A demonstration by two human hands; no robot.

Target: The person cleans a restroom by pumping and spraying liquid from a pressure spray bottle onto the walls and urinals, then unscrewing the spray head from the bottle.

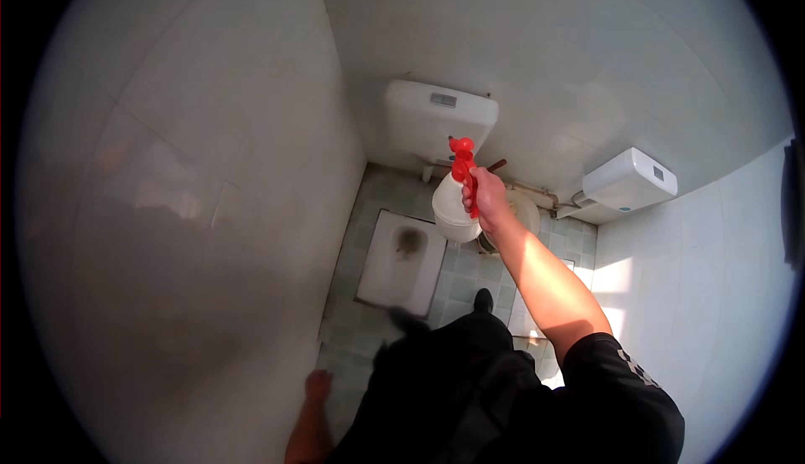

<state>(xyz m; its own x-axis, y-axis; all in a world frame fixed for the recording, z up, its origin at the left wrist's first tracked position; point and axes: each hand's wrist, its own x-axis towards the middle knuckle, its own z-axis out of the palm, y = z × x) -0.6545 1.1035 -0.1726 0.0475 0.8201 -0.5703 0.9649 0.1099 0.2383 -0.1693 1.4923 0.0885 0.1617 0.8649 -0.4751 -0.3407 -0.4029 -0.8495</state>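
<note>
From head height, a person is looking down into a tiled washroom. The right hand (pixel 483 196) is reaching forward into the middle of the view, its fingers clamping round the red grip of a spray bottle (pixel 450 215). The bottle's white, rounded body is hanging below the hand, in the air above the floor, and its red sprayer head (pixel 462 155) is sitting on top, with the small nozzle pointing up and to the left of the view. The bare right forearm is stretching out from a black short sleeve (pixel 616 380).

The left hand (pixel 319 386) is hanging low at the person's side, near the pale left wall (pixel 193 212); it is showing small and blurred, so whether its fingers are parting or closing cannot be told.

Just left of and beyond the person's feet, a white squat pan (pixel 390 279) is lying set into the greenish floor tiles (pixel 461 284), with a dark brownish patch showing at its far end. Behind the bottle, a white cistern (pixel 419 120) is hanging on the back wall, and a second cistern (pixel 625 183) is hanging farther right. A pale round container (pixel 527 211) is standing behind the right hand, partly hidden. Sunlight is falling in bright patches on the right wall (pixel 704 313).
</note>
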